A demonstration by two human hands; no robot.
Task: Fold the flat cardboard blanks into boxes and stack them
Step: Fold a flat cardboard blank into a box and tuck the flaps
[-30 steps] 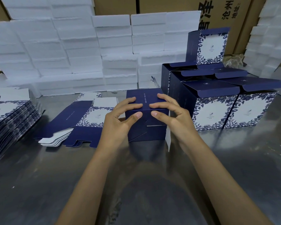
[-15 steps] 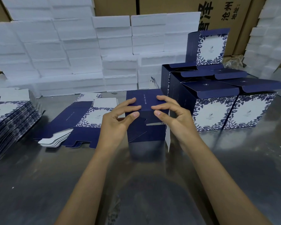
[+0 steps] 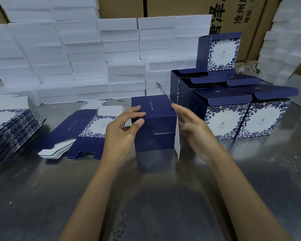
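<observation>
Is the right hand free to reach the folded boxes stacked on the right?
Probably yes: the right hand is open, holds nothing, and bare table lies between it and the folded boxes.

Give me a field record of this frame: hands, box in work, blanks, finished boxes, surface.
left hand: grips the box's left edge, thumb on the near face
right hand: fingers straight, beside the box's right side; contact unclear
box: dark blue, upright on table, white flap hanging at right
flat blanks: fanned to the left of the box
blank stack: far left
finished boxes: grouped right, lids open
table: shiny metal
</observation>
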